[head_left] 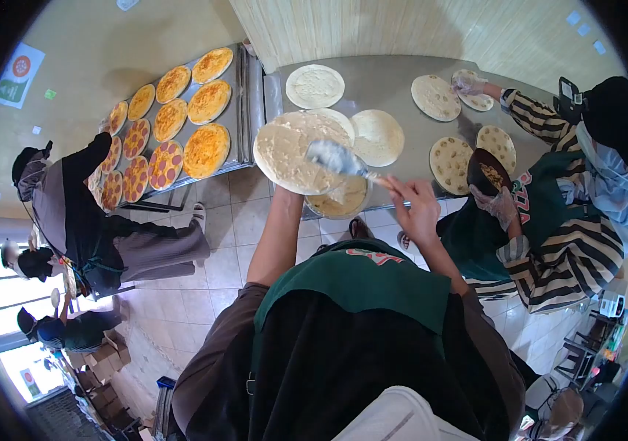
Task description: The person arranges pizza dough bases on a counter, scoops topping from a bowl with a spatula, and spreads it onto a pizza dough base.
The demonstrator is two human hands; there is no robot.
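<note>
My left hand supports a round pizza base from below, and its fingers are hidden under the dough. A beige, lumpy spread covers most of that base. With my right hand I grip the wooden handle of a spatula, whose smeared blade lies over the right part of the base. Just beneath, partly covered by the base, is a round tub of similar beige spread. Plain dough rounds lie behind on the steel table: one pale round and another round.
Left of me, a metal table bears several cheese-topped pizzas and pepperoni pizzas. On the right, a co-worker in striped sleeves holds a dark bowl beside several topped rounds. Another person stands at left.
</note>
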